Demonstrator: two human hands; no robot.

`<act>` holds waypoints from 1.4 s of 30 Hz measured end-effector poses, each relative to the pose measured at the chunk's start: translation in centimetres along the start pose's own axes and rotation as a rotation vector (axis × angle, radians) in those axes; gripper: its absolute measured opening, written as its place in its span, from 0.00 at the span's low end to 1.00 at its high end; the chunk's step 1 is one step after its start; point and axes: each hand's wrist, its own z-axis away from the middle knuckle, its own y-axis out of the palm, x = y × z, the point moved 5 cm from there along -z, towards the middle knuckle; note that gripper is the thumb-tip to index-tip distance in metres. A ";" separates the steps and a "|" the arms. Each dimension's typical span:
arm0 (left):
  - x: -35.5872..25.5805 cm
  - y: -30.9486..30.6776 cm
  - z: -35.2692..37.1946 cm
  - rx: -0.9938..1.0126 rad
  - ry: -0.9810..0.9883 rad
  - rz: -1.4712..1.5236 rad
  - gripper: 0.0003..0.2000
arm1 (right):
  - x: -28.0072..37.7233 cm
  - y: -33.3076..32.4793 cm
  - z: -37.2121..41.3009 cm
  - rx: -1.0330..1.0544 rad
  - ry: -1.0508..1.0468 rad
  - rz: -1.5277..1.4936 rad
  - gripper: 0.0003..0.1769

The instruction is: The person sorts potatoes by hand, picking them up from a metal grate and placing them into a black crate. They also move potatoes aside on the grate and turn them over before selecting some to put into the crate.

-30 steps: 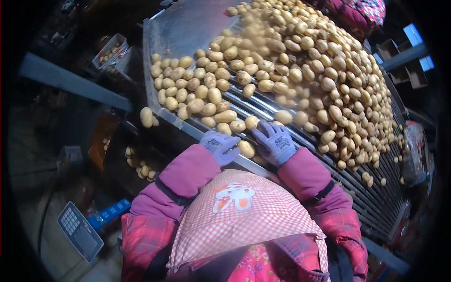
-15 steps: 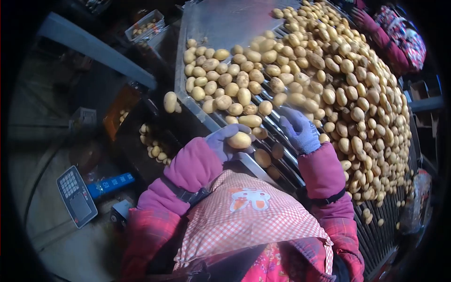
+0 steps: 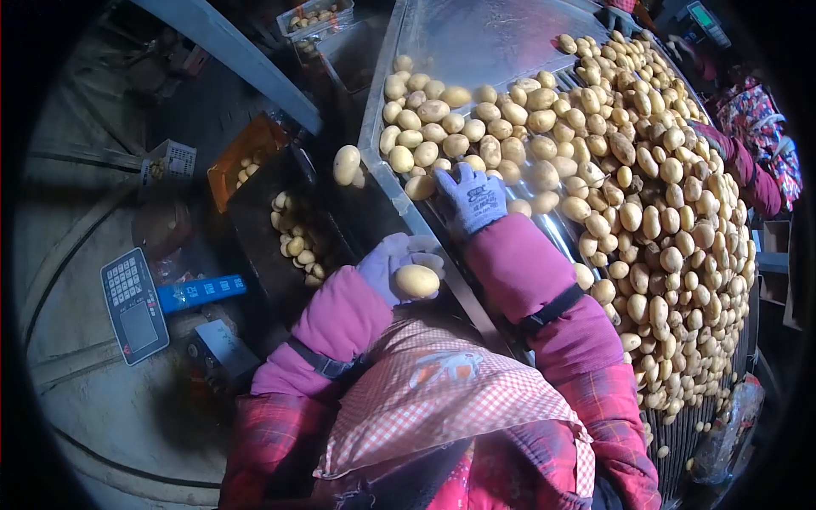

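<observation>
My left hand [image 3: 393, 269], in a pale purple glove, holds a smooth yellow potato [image 3: 416, 281] above my apron, near the metal edge of the sorting table. Gloved the same way, my right hand [image 3: 476, 201] reaches palm down over the rollers with its fingers apart. Its fingertips are beside a potato [image 3: 419, 187] at the near left end of the group; what lies beneath the palm is hidden. Loose potatoes [image 3: 490, 151] spread just beyond those fingers.
A big heap of potatoes [image 3: 654, 221] covers the table's right side. Left of the metal rim [image 3: 374, 144], potatoes [image 3: 297, 245] lie in a dark bin. A scale display [image 3: 136, 306], an orange crate [image 3: 234, 166] and a white basket [image 3: 314, 19] stand around. Another person's sleeve [image 3: 748, 166] is at right.
My right hand has moved left across the rollers to the near left potatoes. My left hand has drawn slightly back toward me, still with a potato. The view has shifted.
</observation>
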 end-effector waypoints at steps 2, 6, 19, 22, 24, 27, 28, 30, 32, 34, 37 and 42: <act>0.3 0.8 0.0 -0.090 0.031 -0.178 0.31 | 0.0 -0.1 0.1 -0.038 0.010 -0.073 0.26; -0.5 3.2 0.0 -0.127 0.108 -0.283 0.33 | -1.7 -2.8 1.6 -0.171 0.088 -0.509 0.26; -2.3 8.1 -2.4 0.117 0.427 -0.578 0.28 | -4.4 -3.6 10.5 0.040 0.155 -1.507 0.24; -2.3 7.8 -2.8 0.007 0.489 -0.754 0.30 | -2.6 -4.9 10.6 0.076 0.146 -1.368 0.22; -2.3 8.4 -2.2 0.037 0.493 -0.713 0.30 | -2.0 -4.9 10.1 0.042 0.123 -1.274 0.22; -2.4 9.1 0.1 -0.049 0.411 -0.653 0.29 | -0.9 -5.7 9.9 -0.071 -0.088 -0.973 0.23; -2.7 8.3 0.9 -0.167 0.323 -0.633 0.28 | -0.8 -5.5 10.3 -0.049 -0.155 -0.954 0.22; -4.7 3.3 2.1 -0.236 0.485 -0.529 0.24 | -1.6 -5.7 11.4 -0.028 -0.117 -0.978 0.21; -7.6 0.2 5.6 -0.513 0.615 -0.594 0.22 | -4.7 -5.0 13.4 -0.079 0.085 -1.026 0.20; -9.7 -2.9 8.7 -0.707 0.665 -0.757 0.24 | -8.2 -3.2 16.1 -0.220 0.314 -1.091 0.18; -13.3 -8.1 11.7 -1.265 0.747 -1.839 0.28 | -11.4 -3.8 19.9 -0.189 0.508 -1.034 0.14; -9.1 3.5 4.4 -0.577 0.990 -1.648 0.17 | -9.0 -4.6 20.6 -0.129 0.266 -0.792 0.12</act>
